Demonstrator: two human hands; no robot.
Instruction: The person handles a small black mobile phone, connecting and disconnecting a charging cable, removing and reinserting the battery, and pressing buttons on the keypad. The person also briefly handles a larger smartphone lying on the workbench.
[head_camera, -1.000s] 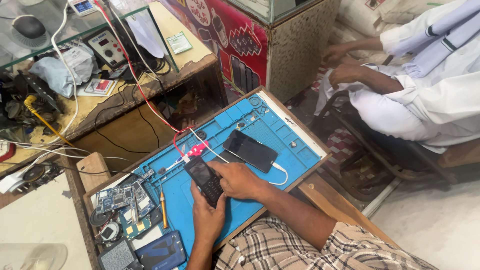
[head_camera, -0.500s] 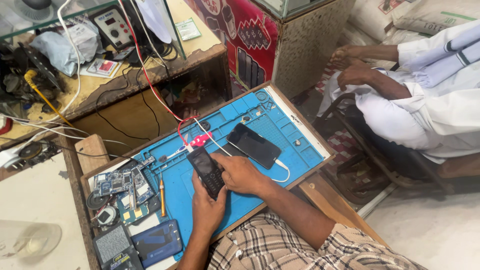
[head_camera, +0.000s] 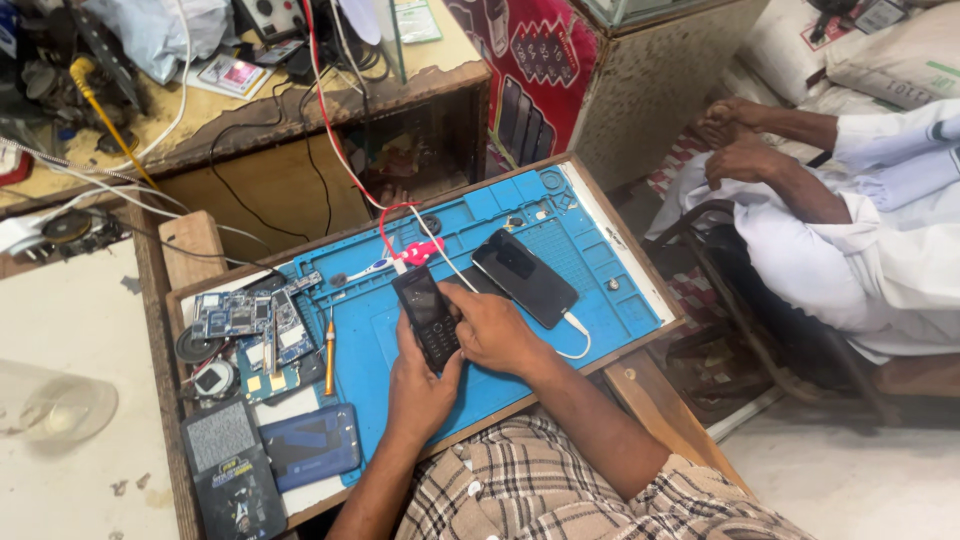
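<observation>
At the left edge of my tray lie bare circuit boards and a round part, with a grey pad and a dark blue case down by the near left corner. Just right of the boards a small orange-handled screwdriver rests on the blue mat.

The phone is a slim black keypad handset, screen dark, keys toward me, tilted so its top leans to the far left. It sits over the middle of the mat, held up off it in both my hands.

My left hand cups it from below: fingers curled shut around the lower end and left side, thumb up along the edge. My right hand comes in from the right, fingers bent close over the keypad, thumb pressing on the keys, so it too is closed on the handset.

A pink clip with red wire lies just beyond the phone's top. To the right a black smartphone lies flat, a white cable plugged into its near end, toward the mat's right edge.
</observation>
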